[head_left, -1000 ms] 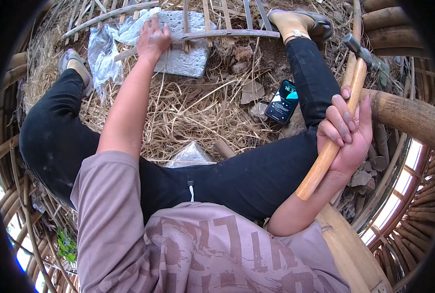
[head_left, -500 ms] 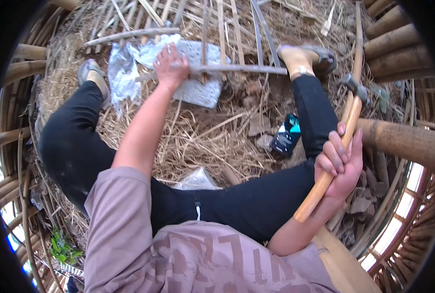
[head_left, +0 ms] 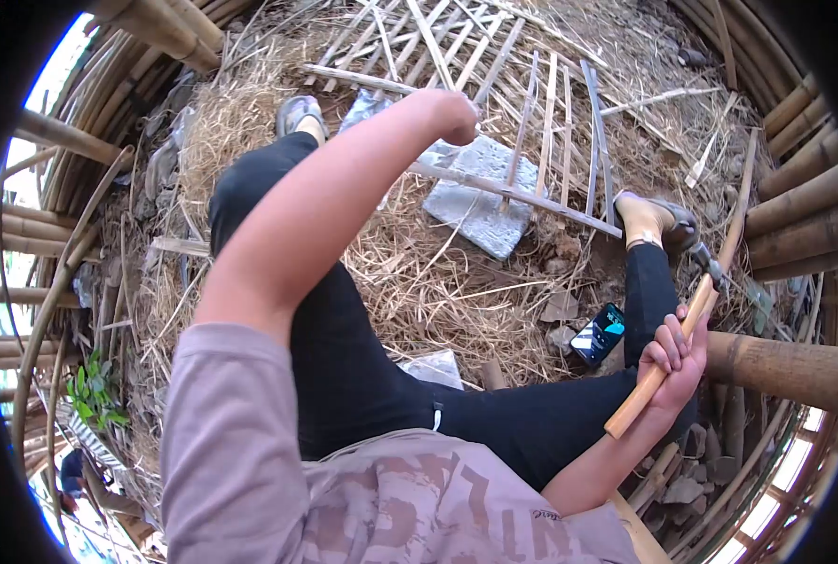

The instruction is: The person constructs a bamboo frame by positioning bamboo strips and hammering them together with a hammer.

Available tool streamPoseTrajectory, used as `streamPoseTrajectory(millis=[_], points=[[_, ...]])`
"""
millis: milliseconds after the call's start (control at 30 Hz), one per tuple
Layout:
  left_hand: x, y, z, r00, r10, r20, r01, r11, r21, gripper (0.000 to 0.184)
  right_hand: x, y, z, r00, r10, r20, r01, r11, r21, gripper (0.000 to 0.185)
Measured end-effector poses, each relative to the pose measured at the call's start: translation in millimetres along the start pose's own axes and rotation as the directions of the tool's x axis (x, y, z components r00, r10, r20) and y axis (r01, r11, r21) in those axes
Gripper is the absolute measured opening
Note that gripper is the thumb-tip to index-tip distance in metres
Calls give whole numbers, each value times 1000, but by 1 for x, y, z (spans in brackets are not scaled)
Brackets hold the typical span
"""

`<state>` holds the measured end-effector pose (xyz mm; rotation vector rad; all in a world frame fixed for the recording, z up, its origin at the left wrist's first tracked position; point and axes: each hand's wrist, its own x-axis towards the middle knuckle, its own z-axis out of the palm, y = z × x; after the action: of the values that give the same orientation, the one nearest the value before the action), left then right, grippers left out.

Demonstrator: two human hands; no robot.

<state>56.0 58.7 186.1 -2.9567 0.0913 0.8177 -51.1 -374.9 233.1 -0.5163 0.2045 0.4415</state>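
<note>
My right hand [head_left: 671, 355] is wrapped around the wooden handle of a hammer [head_left: 633, 402], whose metal head points up and away near my right foot. My left hand [head_left: 455, 118] is bent at the wrist above a pale, rough slab [head_left: 494, 193]. It looks curled; its fingertips are mostly hidden, and I cannot make out what is in them. Just below it, a wooden strip [head_left: 532, 199] lies across the slab. Several thin slats [head_left: 567, 141] run from this strip towards the far side.
A slatted lattice [head_left: 410, 47] lies at the back. Straw [head_left: 419, 273] covers the ground between my legs. A phone [head_left: 598, 335] lies inside my right knee, near a thick bamboo pole [head_left: 776, 371]. Bamboo walls curve around both sides.
My left hand has left the wooden strip, where its fingers were spread, and is now curled and raised. The view has turned and shifted left. My right hand still holds the hammer.
</note>
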Motion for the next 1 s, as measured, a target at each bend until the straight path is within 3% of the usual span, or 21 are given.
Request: streamPoseTrajectory(millis=[133, 200, 267, 300, 333, 400, 500, 600, 667, 733, 767, 800, 833, 867, 1000], points=[[-83, 31, -35, 987, 36, -158, -55, 991, -118, 53, 4, 3, -1, 998, 15, -55, -17, 1000, -24, 27], [-87, 48, -21, 964, 127, -234, -172, 968, -182, 50, 5, 4, -3, 998, 58, -28, -58, 998, 2, 29], [-81, 71, 1, 966, 153, -209, -192, 964, -182, 45, 4, 3, -4, 997, 73, -30, -74, 997, -37, 30], [-78, 81, 10, 982, 171, -77, -181, 970, -159, 39, 4, 3, -5, 996, 83, -28, -84, 996, -30, 30], [-80, 93, 18, 986, 164, -26, -163, 986, 20, 34, 3, 2, -5, 995, 97, -26, -98, 995, -19, 30], [-85, 105, 37, 960, 279, -8, -272, 944, 187, 28, 0, 0, -7, 994, 104, 22, -103, 994, -26, 31], [-71, 110, 56, 961, 277, -5, -274, 947, -166, 26, -2, 1, -6, 998, 62, -16, -63, 998, -29, 30], [-38, 109, 64, 987, 161, 31, -160, 987, -16, 41, 2, 2, -4, 998, 60, -25, -61, 997, -37, 30], [-26, 96, 75, 993, -13, -118, 8, 999, -47, 43, 5, 3, -5, 996, 84, -5, -84, 996, -36, 30], [11, 74, 130, 936, -139, -324, 111, 989, -103, 49, 2, 3, -5, 994, 105, 8, -104, 994, -34, 30], [4, 63, 132, 948, -167, -270, 140, 983, -117, 52, 2, 4, -5, 994, 106, 11, -105, 994, -30, 30], [9, 57, 158, 910, -220, -352, 218, 975, -47, 52, 2, 3, -9, 993, 113, 16, -112, 993, -37, 30], [16, 47, 176, 924, -223, -312, 244, 969, 32, 52, 2, 3, -9, 994, 110, 13, -110, 994, -27, 30], [8, 43, 163, 958, -246, -150, 252, 967, 23, 50, 1, 4, -8, 994, 107, 11, -106, 994, -16, 30], [7, 41, 161, 964, -224, -144, 239, 966, 96, 50, 1, 5, -5, 996, 87, 1, -87, 996, -29, 30]])
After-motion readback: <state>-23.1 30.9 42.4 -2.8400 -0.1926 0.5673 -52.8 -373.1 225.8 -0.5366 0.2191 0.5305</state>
